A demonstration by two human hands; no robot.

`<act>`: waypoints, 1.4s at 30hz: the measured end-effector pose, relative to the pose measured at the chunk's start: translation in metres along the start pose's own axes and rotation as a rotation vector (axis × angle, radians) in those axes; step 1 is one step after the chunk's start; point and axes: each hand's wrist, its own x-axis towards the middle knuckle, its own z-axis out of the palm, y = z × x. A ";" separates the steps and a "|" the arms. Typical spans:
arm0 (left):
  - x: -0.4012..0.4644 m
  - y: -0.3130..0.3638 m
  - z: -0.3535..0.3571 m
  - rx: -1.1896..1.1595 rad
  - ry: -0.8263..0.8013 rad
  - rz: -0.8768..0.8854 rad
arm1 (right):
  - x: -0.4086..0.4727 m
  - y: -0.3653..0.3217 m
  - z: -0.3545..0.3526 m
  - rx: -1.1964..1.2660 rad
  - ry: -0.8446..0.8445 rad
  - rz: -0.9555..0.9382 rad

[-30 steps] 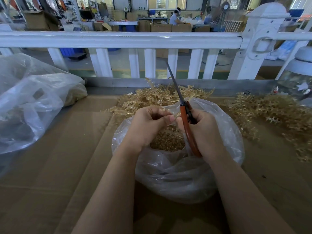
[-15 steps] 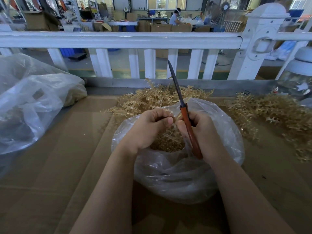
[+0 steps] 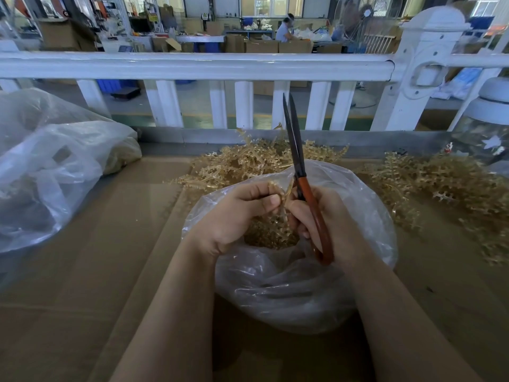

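My right hand grips red-handled scissors, blades pointing up and slightly apart. My left hand pinches a thin golden plastic sprig right beside the scissor handles. Both hands hover over an open clear plastic bag that holds small golden pieces. The bag stands on a cardboard-covered table.
Heaps of golden plastic sprigs lie behind the bag and to the right. A large crumpled plastic bag fills the left side. A white railing runs along the far edge. A clear jar stands at far right.
The scissors tipped more upright and their blades parted slightly. My left hand lifted a sprig up to the handles.
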 end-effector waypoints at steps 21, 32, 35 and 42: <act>0.005 -0.006 -0.011 -0.091 0.495 0.107 | -0.004 0.010 -0.008 -0.871 0.120 -0.159; 0.006 -0.004 -0.020 -0.192 0.741 0.164 | -0.004 0.012 -0.011 -0.929 0.096 -0.108; 0.005 -0.003 -0.020 -0.191 0.724 0.159 | -0.003 0.012 -0.012 -0.921 0.103 -0.103; 0.003 0.001 -0.016 -0.157 0.627 0.165 | -0.003 0.014 -0.012 -0.910 0.113 -0.070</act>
